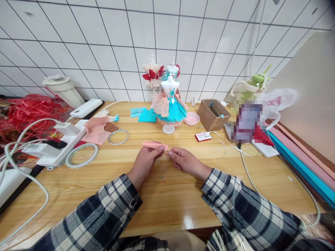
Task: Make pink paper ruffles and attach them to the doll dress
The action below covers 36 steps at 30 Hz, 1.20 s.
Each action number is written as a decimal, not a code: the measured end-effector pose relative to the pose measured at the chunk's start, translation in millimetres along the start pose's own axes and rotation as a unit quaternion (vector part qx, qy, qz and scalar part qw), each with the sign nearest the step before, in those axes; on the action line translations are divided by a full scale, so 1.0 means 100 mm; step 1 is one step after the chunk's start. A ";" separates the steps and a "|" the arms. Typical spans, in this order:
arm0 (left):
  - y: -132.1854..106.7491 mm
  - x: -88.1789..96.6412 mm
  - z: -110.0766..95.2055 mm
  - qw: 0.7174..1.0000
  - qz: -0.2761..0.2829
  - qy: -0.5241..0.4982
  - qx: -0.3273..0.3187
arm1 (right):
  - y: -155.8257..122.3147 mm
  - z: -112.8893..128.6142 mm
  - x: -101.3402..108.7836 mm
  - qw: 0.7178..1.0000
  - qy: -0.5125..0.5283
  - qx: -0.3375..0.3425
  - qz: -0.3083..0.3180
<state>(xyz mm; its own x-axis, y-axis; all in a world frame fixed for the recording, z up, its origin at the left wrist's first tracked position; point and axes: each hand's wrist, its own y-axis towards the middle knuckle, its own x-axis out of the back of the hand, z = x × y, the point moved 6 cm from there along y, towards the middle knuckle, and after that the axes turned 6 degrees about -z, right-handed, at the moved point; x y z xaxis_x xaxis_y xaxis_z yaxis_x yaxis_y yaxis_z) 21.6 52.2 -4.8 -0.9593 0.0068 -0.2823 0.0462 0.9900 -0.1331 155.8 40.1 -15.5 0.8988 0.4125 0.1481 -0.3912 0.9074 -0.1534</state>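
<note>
A folded strip of pink paper point(154, 144) is pinched in my left hand point(146, 161) just above the wooden table point(167, 195). My right hand point(183, 160) is closed beside it, its fingertips meeting the strip's right end. Behind my hands stands a small white mannequin point(170, 101) wearing a teal and pink paper dress, with two more dressed mannequins point(154, 75) at the wall.
Two tape rolls point(81, 155) and pink paper scraps point(95, 130) lie left, by a power strip point(56, 148) with cables. A pink bowl point(192, 118), cardboard box point(212, 113), red packet point(203, 136) and rolled paper sheets point(300, 160) are right.
</note>
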 end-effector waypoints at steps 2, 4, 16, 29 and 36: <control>0.00 0.00 0.01 1.000 0.011 0.019 -0.008 | 0.00 0.01 0.00 1.000 0.004 0.001 0.000; 0.01 0.01 0.02 0.999 0.017 0.026 -0.010 | -0.01 0.01 0.00 1.000 0.005 -0.003 0.000; 0.01 0.01 0.03 1.000 0.012 0.007 0.006 | -0.03 0.03 -0.01 0.999 0.025 -0.014 0.015; -0.01 -0.01 0.05 1.000 0.002 -0.015 0.024 | -0.03 0.03 -0.02 0.999 0.030 -0.019 0.020; -0.01 0.09 0.07 0.993 -0.072 -0.073 0.062 | -0.03 0.01 -0.01 1.000 -0.007 -0.004 -0.004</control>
<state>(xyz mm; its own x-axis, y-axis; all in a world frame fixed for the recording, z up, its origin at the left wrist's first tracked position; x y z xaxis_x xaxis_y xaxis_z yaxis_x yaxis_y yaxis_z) 14.9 50.5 -13.5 -0.9085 -0.1634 -0.3845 -0.0466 0.9542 -0.2954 156.2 37.2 -14.2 0.8989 0.4068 0.1626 -0.3827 0.9098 -0.1608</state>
